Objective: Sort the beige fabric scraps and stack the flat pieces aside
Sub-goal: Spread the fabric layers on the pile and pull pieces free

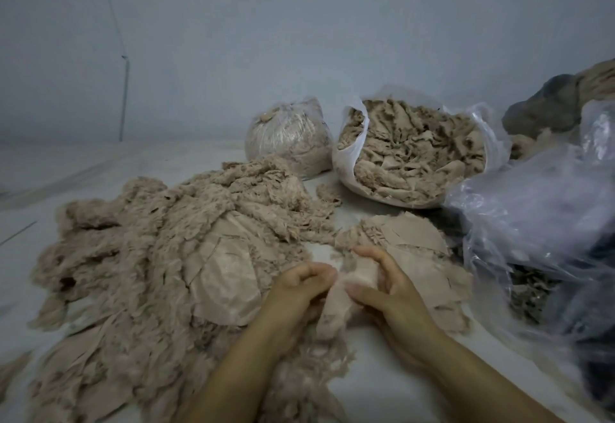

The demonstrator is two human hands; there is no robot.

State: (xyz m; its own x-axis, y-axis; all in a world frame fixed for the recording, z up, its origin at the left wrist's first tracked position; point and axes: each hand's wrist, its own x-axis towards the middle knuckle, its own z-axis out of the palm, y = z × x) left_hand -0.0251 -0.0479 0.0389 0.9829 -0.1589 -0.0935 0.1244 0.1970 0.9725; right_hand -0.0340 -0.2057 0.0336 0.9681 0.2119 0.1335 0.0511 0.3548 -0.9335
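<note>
1. Both forearms reach in from the bottom edge, and the two hands meet over a pale floor (382, 389) covered with cloth.
2. Left hand (301, 286) has its fingers curled inward, fingertips pinching the upper edge of a folded beige scrap (336, 306).
3. Right hand (382, 289) curls round the same scrap from the other side, thumb laid across its front and fingers arched over the top.
4. That scrap hangs down between the two wrists, its lower end touching loose frayed bits on the floor.
5. Sprawling to the left is a big heap of beige fabric scraps (149, 239), mostly fuzzy and crumpled, with a few smooth flat sheets showing near its right side.
6. Just behind the right hand lies a smaller pile of flat pieces (412, 236), fairly smooth, with ragged bits at its left edge.
7. Beyond that pile, an open white plastic bag (349, 156) stands brimful of crumpled scraps.
8. Beside it to the left sits a closed clear bag (286, 139), also stuffed with beige material.
9. Crowding the right side is a mass of loose transparent plastic (532, 223), pressing close to the flat pile and partly hiding darker contents underneath.
10. A dark grey bundle (549, 103) rests behind it against the pale wall (299, 23).
</note>
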